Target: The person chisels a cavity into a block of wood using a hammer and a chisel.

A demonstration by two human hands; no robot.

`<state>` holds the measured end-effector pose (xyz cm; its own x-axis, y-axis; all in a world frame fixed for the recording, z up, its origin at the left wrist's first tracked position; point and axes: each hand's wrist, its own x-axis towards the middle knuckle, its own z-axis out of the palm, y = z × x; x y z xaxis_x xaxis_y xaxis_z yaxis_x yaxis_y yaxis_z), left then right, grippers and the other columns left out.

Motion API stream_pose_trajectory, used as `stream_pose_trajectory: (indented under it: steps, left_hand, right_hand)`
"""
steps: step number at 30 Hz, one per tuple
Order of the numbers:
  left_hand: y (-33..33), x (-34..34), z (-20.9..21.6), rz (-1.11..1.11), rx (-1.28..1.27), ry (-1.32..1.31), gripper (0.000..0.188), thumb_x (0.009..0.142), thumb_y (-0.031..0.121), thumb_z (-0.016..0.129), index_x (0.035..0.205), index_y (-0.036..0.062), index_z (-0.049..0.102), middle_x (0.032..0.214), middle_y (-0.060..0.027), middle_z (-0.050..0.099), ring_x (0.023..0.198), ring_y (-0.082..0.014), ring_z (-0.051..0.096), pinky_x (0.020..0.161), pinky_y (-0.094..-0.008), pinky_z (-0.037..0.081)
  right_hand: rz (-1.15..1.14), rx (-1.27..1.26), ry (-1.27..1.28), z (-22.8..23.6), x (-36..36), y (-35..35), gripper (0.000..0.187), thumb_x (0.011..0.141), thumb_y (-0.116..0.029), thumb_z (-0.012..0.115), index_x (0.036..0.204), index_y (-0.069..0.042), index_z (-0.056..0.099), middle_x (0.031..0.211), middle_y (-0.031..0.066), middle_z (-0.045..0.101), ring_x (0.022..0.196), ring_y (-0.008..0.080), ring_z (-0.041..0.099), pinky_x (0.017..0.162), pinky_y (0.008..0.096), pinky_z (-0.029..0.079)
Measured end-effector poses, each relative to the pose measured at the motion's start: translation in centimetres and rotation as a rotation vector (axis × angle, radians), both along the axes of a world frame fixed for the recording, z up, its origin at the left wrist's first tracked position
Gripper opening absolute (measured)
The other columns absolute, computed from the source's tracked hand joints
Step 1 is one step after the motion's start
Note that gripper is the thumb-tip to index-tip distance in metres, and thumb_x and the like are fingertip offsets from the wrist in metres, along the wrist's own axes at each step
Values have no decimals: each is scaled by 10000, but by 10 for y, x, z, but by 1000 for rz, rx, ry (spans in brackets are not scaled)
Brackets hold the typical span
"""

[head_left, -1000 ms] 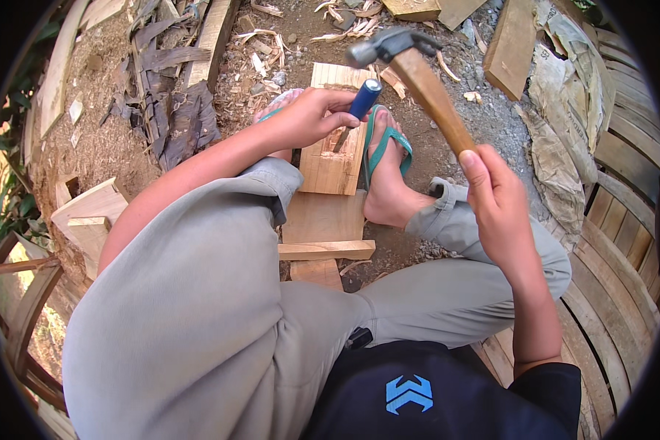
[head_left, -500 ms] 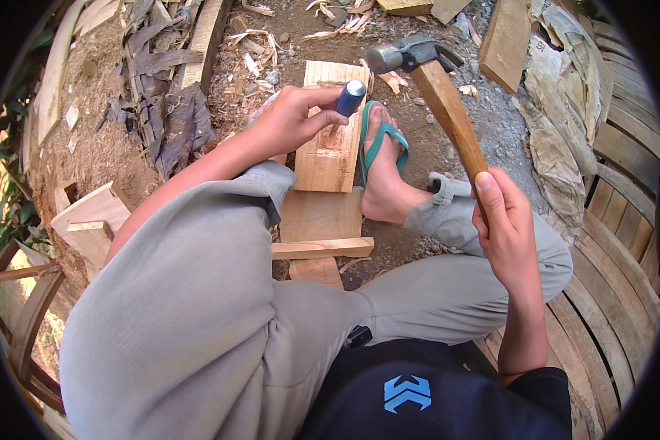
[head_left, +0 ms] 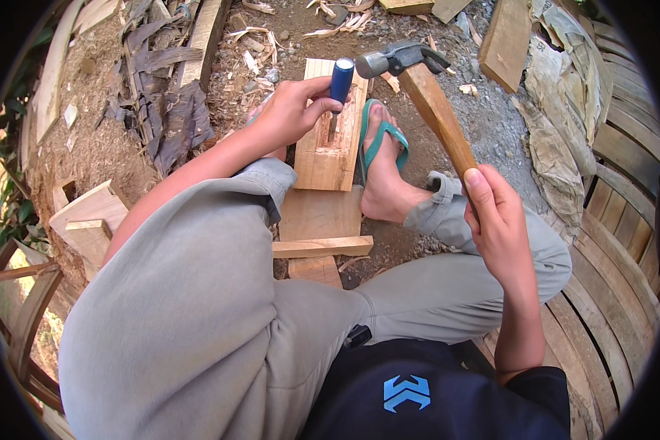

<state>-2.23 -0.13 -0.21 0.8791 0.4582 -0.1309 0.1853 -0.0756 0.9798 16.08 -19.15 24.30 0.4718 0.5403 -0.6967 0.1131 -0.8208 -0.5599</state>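
My left hand (head_left: 298,110) grips a chisel (head_left: 341,82) by its blue handle, which has a bright metal cap. The blade points down into a rough recess cut in a pale wooden block (head_left: 326,172). Wrapped round the wooden handle of a claw hammer (head_left: 440,108) is my right hand (head_left: 497,220). The hammer's steel head hangs just right of the chisel's cap, with a small gap between them. The block lies between my feet, its near end over another board (head_left: 320,216).
My right foot in a green flip-flop (head_left: 381,147) is close beside the block. A wood strip (head_left: 323,247) crosses the lower board. Wood shavings (head_left: 260,48) litter the ground beyond. Dark bark strips (head_left: 172,125) lie left, a plank (head_left: 504,45) and slatted bamboo (head_left: 601,323) right.
The hammer head has moved left, closer to the chisel's cap. The chisel has tipped more upright and its handle has shifted slightly left and away from me.
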Motion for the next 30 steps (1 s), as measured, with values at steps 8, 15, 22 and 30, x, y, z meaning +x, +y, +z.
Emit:
stream_pose_trajectory:
  steps: [8, 15, 22, 30]
  left_hand:
    - [12, -4, 23, 101, 173, -189, 241, 962, 8, 641, 1199, 2, 682, 1127, -105, 745, 1064, -194, 714, 946, -357, 565]
    - [8, -14, 14, 107, -174, -97, 298, 1024, 36, 576, 1313, -37, 588, 1184, -129, 706, 1151, -220, 676, 992, -360, 545]
    - [5, 0, 3, 60, -19, 21, 311, 982, 42, 638, 1286, -20, 626, 1151, -121, 736, 1082, -193, 700, 960, -355, 556]
    - [20, 0, 12, 468, 13, -262, 255, 1002, 61, 650, 1248, -2, 620, 1191, -109, 733, 1033, -161, 712, 866, -298, 581]
  right_hand:
    - [-47, 16, 8, -2, 3, -11, 314, 1099, -308, 527, 891, -73, 547, 672, -76, 395, 587, 14, 350, 505, 236, 280]
    - [-93, -54, 52, -20, -2, -34, 326, 1097, -318, 530, 893, -65, 558, 661, -70, 395, 570, 28, 347, 499, 246, 284]
    - [-38, -115, 20, -44, -7, -53, 361, 1090, -331, 540, 903, -23, 560, 663, -28, 419, 605, 63, 375, 524, 291, 321]
    - [89, -113, -97, -56, -7, -53, 380, 1078, -357, 536, 934, -7, 566, 668, 100, 510, 586, 212, 472, 560, 385, 392]
